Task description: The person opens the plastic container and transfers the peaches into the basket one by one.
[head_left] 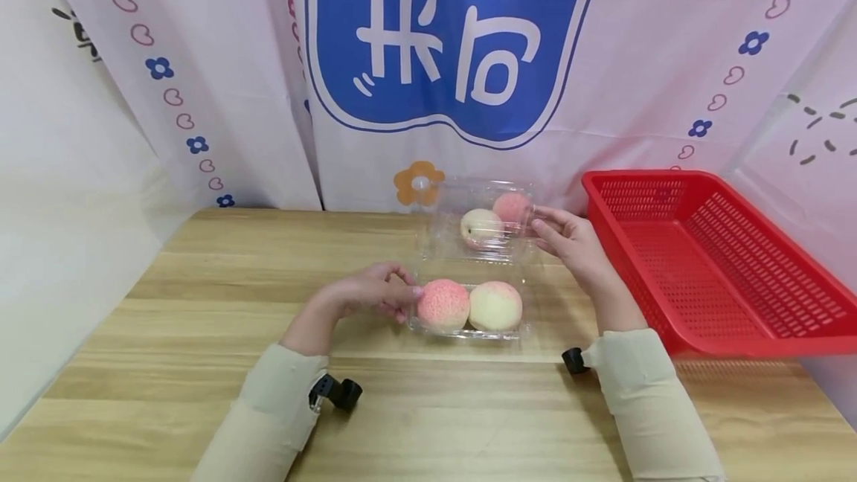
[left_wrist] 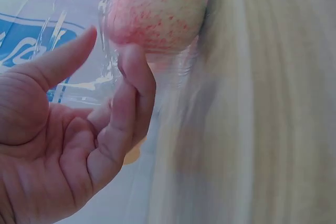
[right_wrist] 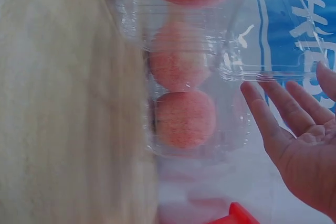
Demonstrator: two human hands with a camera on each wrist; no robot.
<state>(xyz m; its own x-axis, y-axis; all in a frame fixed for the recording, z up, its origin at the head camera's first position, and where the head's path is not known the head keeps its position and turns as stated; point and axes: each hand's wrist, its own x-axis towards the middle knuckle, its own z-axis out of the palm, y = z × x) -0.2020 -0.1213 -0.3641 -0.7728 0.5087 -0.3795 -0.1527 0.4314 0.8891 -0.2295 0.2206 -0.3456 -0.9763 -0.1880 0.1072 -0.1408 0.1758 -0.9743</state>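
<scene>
A clear plastic container (head_left: pixel 525 329) stands with its lid raised on the wooden table. Two pink and cream peaches, a left one (head_left: pixel 443 305) and a right one (head_left: pixel 495 306), lie side by side at its front; two more, one cream (head_left: pixel 480 227) and one pink (head_left: pixel 512 208), show through clear plastic behind. At the front left corner, my left hand (head_left: pixel 378 290) has its bent fingertips against the plastic, thumb apart from them in the left wrist view (left_wrist: pixel 79 124). My right hand (head_left: pixel 569 240) touches the lid's right edge with extended fingers, also seen in the right wrist view (right_wrist: pixel 299 129).
An empty red plastic basket (head_left: pixel 710 285) stands at the right, beside my right forearm. Behind the table (head_left: pixel 221 303) hangs a white cloth (head_left: pixel 254 95) with a blue printed panel, flowers and hearts.
</scene>
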